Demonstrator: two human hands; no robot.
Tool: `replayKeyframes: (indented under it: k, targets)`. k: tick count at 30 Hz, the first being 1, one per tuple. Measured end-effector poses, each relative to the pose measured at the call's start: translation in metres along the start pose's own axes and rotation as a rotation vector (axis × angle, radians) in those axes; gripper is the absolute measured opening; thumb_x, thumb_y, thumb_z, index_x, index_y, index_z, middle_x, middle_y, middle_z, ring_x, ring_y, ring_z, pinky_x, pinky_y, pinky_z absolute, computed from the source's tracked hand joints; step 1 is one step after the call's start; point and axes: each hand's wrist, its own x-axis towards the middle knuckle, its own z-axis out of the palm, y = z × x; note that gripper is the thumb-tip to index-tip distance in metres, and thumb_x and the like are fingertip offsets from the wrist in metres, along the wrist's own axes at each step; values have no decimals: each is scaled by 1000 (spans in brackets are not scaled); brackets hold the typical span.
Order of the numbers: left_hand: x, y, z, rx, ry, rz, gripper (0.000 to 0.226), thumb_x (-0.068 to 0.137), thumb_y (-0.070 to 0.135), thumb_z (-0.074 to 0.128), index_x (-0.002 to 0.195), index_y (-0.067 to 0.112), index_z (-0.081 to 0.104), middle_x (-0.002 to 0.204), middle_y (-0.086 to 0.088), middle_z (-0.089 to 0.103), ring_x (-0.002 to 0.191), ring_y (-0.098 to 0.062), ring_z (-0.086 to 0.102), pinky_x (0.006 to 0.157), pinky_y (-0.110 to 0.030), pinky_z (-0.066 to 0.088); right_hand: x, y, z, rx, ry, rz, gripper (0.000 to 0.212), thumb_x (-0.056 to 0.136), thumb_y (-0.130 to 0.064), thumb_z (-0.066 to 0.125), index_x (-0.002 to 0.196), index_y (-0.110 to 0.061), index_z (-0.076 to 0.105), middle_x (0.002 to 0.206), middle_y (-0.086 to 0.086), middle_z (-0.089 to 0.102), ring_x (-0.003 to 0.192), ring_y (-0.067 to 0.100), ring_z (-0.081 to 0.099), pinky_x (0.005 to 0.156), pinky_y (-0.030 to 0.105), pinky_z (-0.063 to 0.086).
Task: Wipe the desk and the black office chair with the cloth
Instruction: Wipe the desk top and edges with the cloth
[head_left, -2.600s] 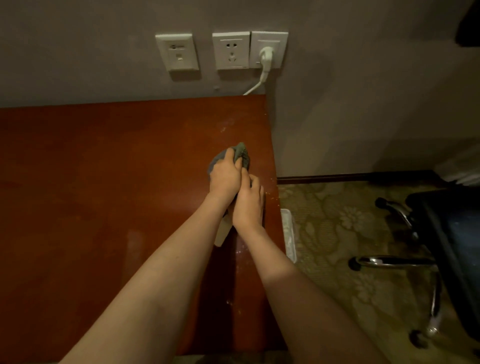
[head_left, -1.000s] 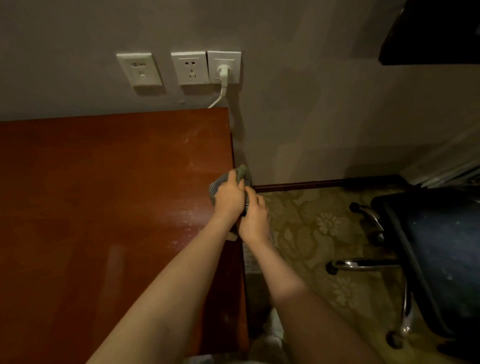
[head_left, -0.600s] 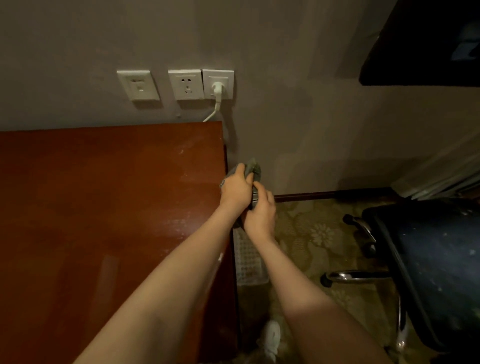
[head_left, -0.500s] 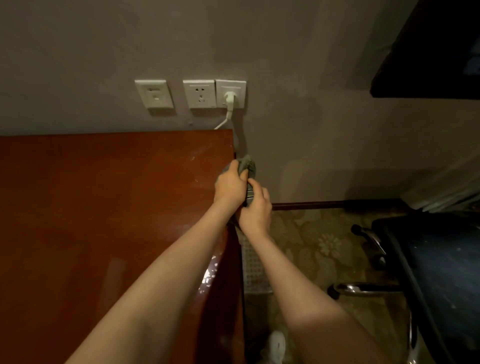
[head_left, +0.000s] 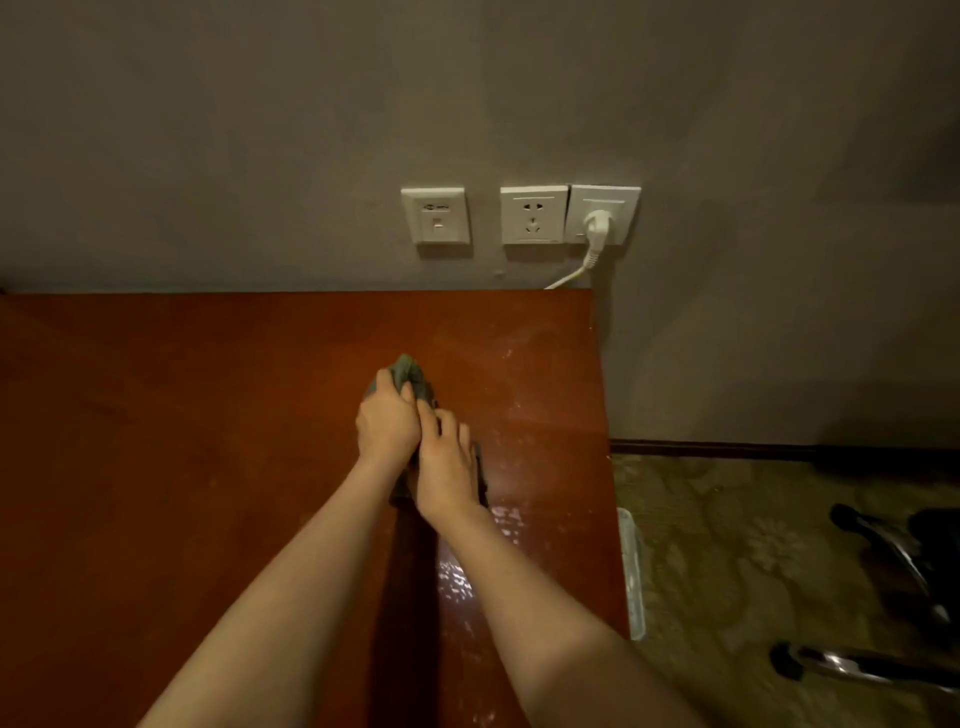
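Observation:
A grey-green cloth (head_left: 410, 375) is bunched on the reddish-brown wooden desk (head_left: 182, 441), right of the desk's middle. My left hand (head_left: 387, 423) grips its far end against the wood. My right hand (head_left: 447, 467) lies just right of the left one, fingers closed over the cloth's near part. Most of the cloth is hidden under both hands. Only the chrome legs (head_left: 883, 670) and a dark bit of the black office chair (head_left: 935, 525) show at the right edge, far from my hands.
The desk's back edge meets a grey wall with three white socket plates (head_left: 519, 214); a white plug and cord (head_left: 592, 244) hang from the right one. A pale tray-like object (head_left: 631, 577) sits beside the desk's right edge on patterned carpet (head_left: 727, 545).
Both hands have carried the cloth from past the desk's right edge back leftward onto the desktop. The view has swung left, and most of the chair has left the frame.

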Motion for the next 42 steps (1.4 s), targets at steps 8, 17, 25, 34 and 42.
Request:
replayKeyframes:
  k: [8, 17, 25, 34, 42]
  targets:
    - [82, 15, 17, 6, -52, -41, 35, 102, 26, 30, 133, 10, 37, 121, -20, 56, 105, -39, 55, 73, -38, 38, 82, 8, 13, -57, 63, 18, 64, 92, -15, 52, 148, -20, 21, 147, 4, 27, 126, 30, 28, 106, 40, 29]
    - [158, 63, 49, -14, -69, 114, 29, 101, 26, 35, 120, 8, 46, 117, -21, 58, 105, -40, 54, 73, -40, 38, 157, 29, -17, -67, 191, 86, 58, 95, -9, 44, 147, -17, 21, 146, 8, 24, 127, 29, 26, 105, 40, 30]
    - [155, 123, 80, -7, -148, 289, 32, 100, 25, 39, 124, 7, 51, 124, -20, 57, 113, -38, 51, 80, -37, 38, 168, 69, -52, -135, 325, 225, 52, 98, -9, 36, 147, -17, 20, 141, 10, 30, 122, 29, 33, 102, 37, 31]
    - [120, 182, 131, -34, -285, 466, 34, 99, 26, 41, 129, 11, 49, 125, -18, 58, 114, -36, 52, 86, -36, 41, 147, 120, -89, -146, 501, 448, 46, 100, -12, 28, 146, -17, 24, 140, 12, 33, 123, 29, 37, 100, 36, 34]
    - [103, 184, 139, -40, -352, 552, 32, 98, 26, 43, 123, 9, 53, 120, -17, 61, 110, -35, 55, 84, -34, 41, 134, 119, -87, -179, 707, 501, 42, 83, -13, 34, 111, -15, 66, 97, 11, 64, 78, 26, 62, 63, 32, 52]
